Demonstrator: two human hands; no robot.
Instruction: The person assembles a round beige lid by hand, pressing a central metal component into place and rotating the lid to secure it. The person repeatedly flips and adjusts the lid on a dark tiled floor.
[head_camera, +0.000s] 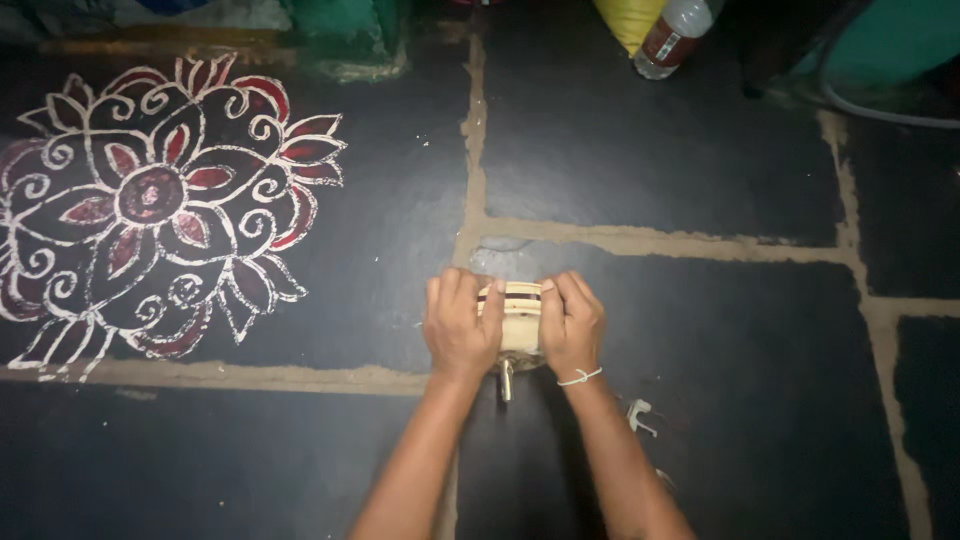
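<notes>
Both hands are on one small cream-coloured device (518, 325) that sits on the dark stone floor (650, 160), just below the pale joint line that crosses the middle of the floor. The left hand (460, 325) is closed over its left side and the right hand (570, 328) is closed over its right side, with the fingers curled on the top. A short metal pin (506, 380) sticks out from the device toward the person. A thin white band (580, 377) is around the right wrist.

I think the grip is good when both hands press equally, so the device does not tilt or slide on the floor.

Small white parts (638, 415) lie on the floor near the right forearm. A painted flower pattern (150, 195) is at the left edge, and a plastic bottle (672, 35) lies at the far edge.
</notes>
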